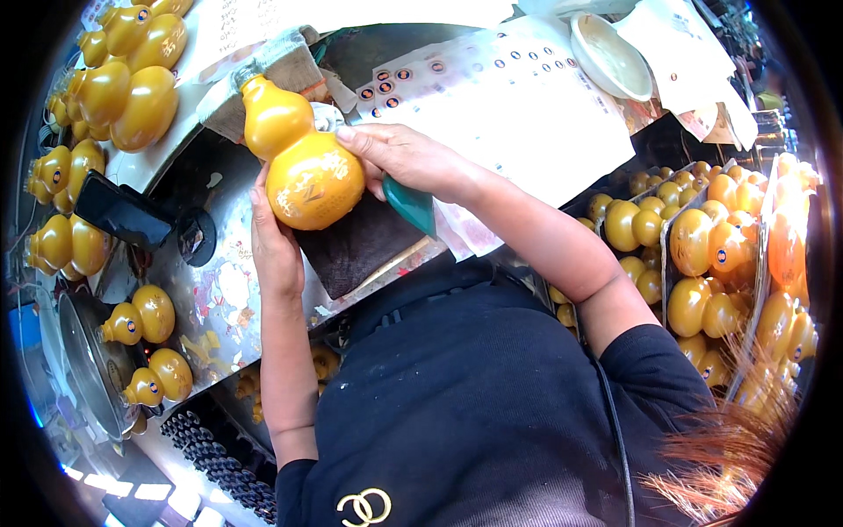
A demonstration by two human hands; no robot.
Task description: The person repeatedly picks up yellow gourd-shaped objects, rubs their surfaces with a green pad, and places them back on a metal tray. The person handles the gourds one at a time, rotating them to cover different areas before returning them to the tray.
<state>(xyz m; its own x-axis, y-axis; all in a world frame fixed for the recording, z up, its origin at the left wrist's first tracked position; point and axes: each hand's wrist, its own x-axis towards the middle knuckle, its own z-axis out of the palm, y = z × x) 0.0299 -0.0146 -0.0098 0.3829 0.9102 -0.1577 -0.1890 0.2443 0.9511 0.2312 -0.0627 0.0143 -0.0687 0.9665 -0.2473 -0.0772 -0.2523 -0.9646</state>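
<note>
A glossy yellow bottle gourd (pixel 314 186) with pale gold lettering and patterns is raised over the near edge of the workbench, its neck tilted toward the far left. My left hand (pixel 274 241) is closed round its lower left side. My right hand (pixel 399 158) presses thumb and fingers on the gourd's right side. A flat green scraper (pixel 409 205) sticks out from under the right palm, gripped in that hand; the fingers on it are mostly hidden. Below the gourd lies a dark brown cloth-like pad (pixel 351 255) on the bench.
Sticker sheets (pixel 492 97) with small round labels spread across the far bench, beside a white oval bowl (pixel 612 57). Left stand a phone on a holder (pixel 123 211), a round metal tray (pixel 88 369) and several yellow gourds (pixel 145 105). More gourds fill racks (pixel 694 241) at the right.
</note>
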